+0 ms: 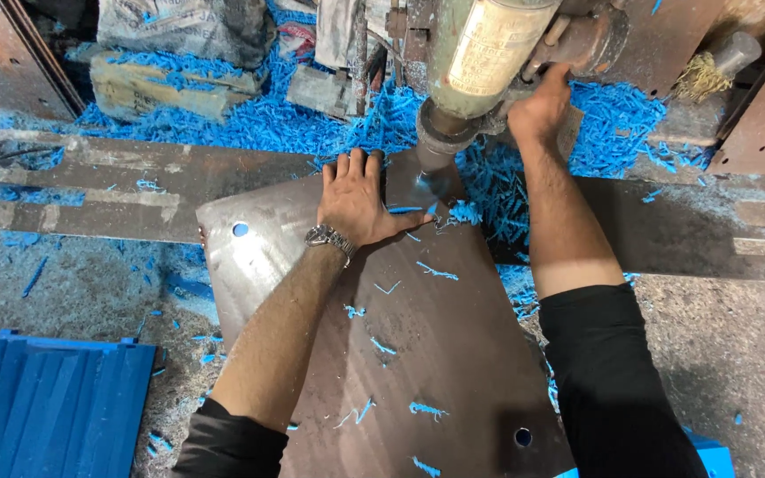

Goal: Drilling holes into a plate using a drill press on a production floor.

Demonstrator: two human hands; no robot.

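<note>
The left hand [353, 202] presses flat, fingers spread, on the large brown steel plate [418, 354]; the grey-green drill head [480, 53] bites at two o'clock from it, nearer than the right hand [537, 111], clamped on the drill's lever; blue plastic shavings [506, 186] lie around.

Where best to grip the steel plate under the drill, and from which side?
Grip the plate at its bare near-left edge, coming from the left. It lies flat, with the left hand pressing its top and the drill over the far corner; edges are the only graspable part.
</note>
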